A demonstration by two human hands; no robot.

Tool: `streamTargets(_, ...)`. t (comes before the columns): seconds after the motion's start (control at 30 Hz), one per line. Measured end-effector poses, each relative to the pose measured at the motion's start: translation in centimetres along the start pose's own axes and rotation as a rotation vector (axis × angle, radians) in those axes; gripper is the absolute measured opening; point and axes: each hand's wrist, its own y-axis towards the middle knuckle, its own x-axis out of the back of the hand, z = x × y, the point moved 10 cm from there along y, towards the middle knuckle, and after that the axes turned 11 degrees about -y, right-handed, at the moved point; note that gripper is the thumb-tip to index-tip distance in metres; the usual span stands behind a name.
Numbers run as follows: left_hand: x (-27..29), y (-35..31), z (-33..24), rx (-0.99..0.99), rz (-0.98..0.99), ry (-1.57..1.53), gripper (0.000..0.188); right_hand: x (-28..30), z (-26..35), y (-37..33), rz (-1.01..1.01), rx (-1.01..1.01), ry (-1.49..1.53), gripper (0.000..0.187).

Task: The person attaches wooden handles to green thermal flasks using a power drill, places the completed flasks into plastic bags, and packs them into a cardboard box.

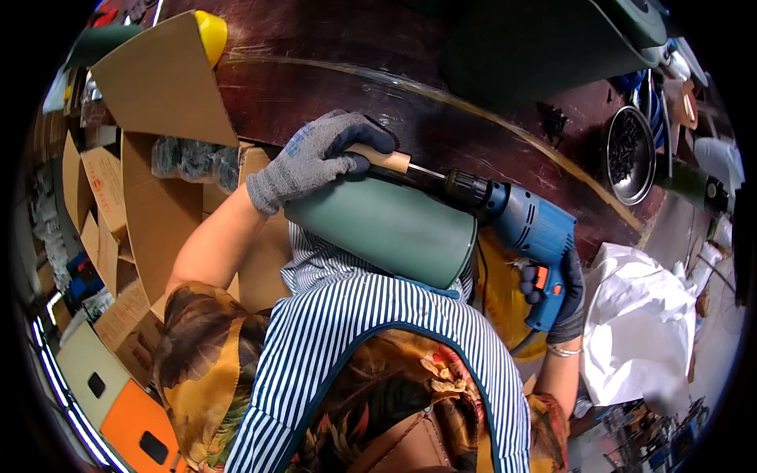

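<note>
My left hand [315, 158], in a grey glove with dark fingertips, grips a light wooden handle [388, 160] on top of a dark green metal cylinder [386, 225] that lies against my striped apron. My right hand [564, 296], in a dark glove, holds the grip of a blue electric drill [524, 225]. The drill's black chuck [465, 188] points left, and its thin bit meets the end of the wooden handle.
A dark reddish worktable [331, 87] lies ahead. On its right stand a round metal bowl [631, 142] of small dark screws and another green cylinder [544, 39]. Open cardboard boxes [150, 205] stand at my left, white wrapping [639, 315] at my right.
</note>
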Motion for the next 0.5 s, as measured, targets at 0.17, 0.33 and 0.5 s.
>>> streamTargets(0.17,0.1,-0.1,-0.1,-0.023,0.006,-0.006,0.036,-0.5,1.0,0.8,-0.005,0.032,-0.017,0.052)
streamTargets(0.33,0.1,0.0,0.2,-0.006,0.018,0.001,0.037,0.0,1.0,0.7,-0.114,0.036,0.012,0.051)
streamTargets(0.5,0.0,0.1,0.3,0.009,0.024,-0.014,0.037,-0.3,1.3,0.8,-0.058,0.054,0.02,0.051)
